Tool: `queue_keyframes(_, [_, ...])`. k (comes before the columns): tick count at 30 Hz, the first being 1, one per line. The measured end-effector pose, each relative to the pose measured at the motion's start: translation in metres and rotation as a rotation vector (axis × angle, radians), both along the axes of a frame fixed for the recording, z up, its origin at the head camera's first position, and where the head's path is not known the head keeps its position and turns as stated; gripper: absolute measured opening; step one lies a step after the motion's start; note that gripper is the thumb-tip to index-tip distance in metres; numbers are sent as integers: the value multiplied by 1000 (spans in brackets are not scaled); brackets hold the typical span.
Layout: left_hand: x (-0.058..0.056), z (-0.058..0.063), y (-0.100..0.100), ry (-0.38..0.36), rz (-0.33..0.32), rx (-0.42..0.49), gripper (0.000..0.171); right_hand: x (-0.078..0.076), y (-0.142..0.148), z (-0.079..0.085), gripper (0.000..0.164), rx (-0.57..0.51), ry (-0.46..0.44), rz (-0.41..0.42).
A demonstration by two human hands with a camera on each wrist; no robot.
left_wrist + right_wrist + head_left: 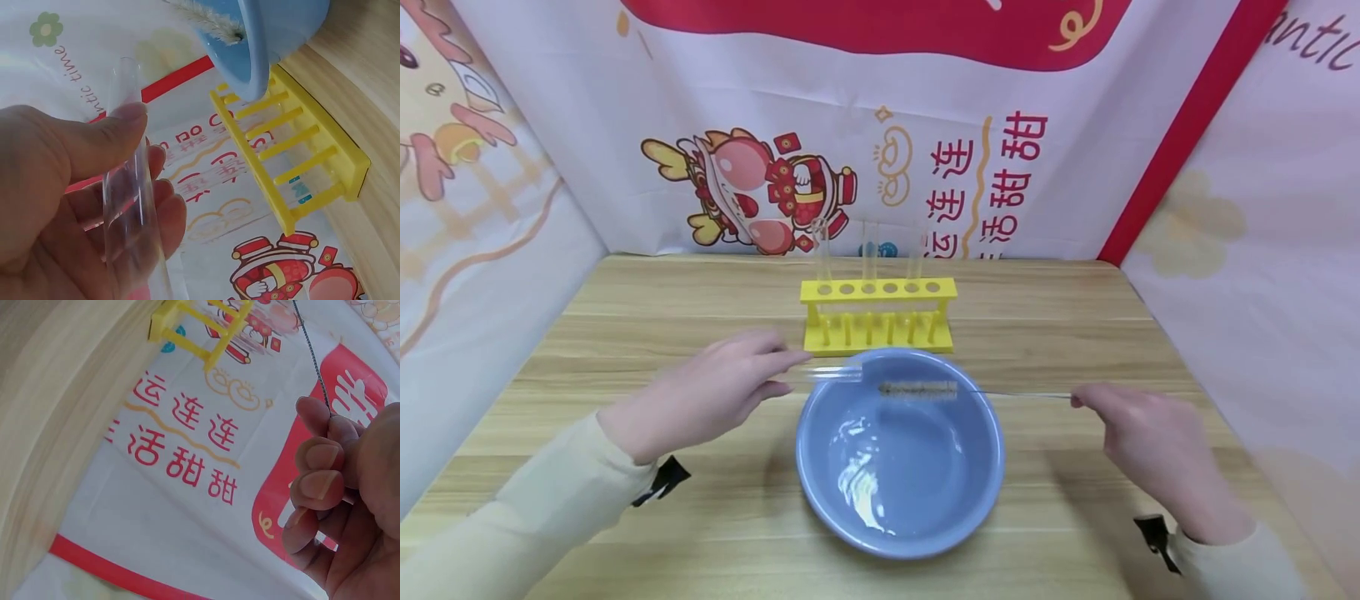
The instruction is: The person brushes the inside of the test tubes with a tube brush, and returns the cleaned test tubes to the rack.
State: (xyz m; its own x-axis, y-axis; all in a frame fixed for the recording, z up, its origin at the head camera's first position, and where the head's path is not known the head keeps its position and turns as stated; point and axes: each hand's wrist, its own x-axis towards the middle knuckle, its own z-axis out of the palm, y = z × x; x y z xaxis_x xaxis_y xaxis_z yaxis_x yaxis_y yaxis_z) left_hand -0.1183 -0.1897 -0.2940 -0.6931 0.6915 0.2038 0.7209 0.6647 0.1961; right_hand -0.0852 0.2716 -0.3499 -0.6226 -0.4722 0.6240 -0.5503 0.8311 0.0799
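My left hand (pixel 718 387) pinches a clear glass test tube (pixel 128 187) between thumb and fingers. In the head view the tube lies nearly level, its open end over the far left rim of a blue basin (pixel 808 492). My right hand (pixel 1157 442) grips the thin twisted wire handle (pixel 314 359) of a test tube brush. The brush's bristle head (pixel 917 389) hangs above the basin, a short gap from the tube's mouth and pointing toward it. Water glints in the basin.
A yellow test tube rack (pixel 880 290) stands just behind the basin, with 3 clear test tubes (pixel 869 250) upright in it. Printed cloth walls (pixel 1037 208) enclose the wooden table (pixel 700 308) at the back and sides.
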Motion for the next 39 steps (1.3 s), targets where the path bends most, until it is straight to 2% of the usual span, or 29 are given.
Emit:
queue_keyframes(6, [8, 0, -4, 67, 30, -12, 40, 4, 1, 6, 46, 16, 53, 1])
queue_keyframes(14, [16, -4, -10, 164, 15, 6, 42, 5, -2, 10, 49, 31, 100, -3])
queue_keyframes(20, [24, -7, -10, 259, 7, 13, 44, 10, -5, 20, 47, -41, 171, 45])
queue_keyframes(28, [30, -10, -10, 284, 19, 20, 46, 20, -12, 36, 42, -109, 230, 125])
queue_keyframes(34, [31, -12, -10, 304, 15, 47, 44, 21, -20, 39, 41, -169, 271, 187])
queue_keyframes(39, [32, -12, -9, 298, 5, 60, 43, 22, -22, 39, 43, -180, 267, 211])
